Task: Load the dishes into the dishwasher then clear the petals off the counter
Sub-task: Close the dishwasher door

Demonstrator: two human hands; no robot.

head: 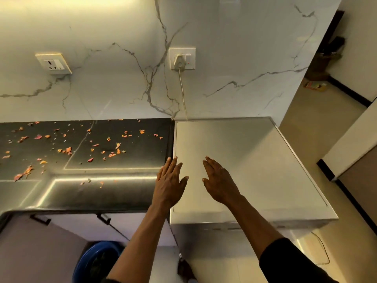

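Reaching forward side by side, the left hand (170,181) and the right hand (220,182) hover palms down over the brushed-steel top of the dishwasher (255,160). The fingers (173,166) of both are straight and slightly spread, holding nothing; whether they touch the metal cannot be told. The left hand lies across the seam where the dishwasher meets the dark counter (132,160), while the right hand is wholly over the steel top, near the left with a bare gap between the two thumbs. A thin ring (221,168) shows on the right hand, and a black sleeve (289,260) covers that upper arm.

The petals (67,150), orange and pink scraps, lie scattered over the counter to the left of both hands. The nearest bits sit near the left fingertips but apart from them, and most lie well off toward the left edge.

On the veined marble wall (234,58) behind, a white plug (180,61) sits in a socket and its cord (183,92) drops behind the dishwasher. A blue bucket (95,260) stands on the floor below the counter.
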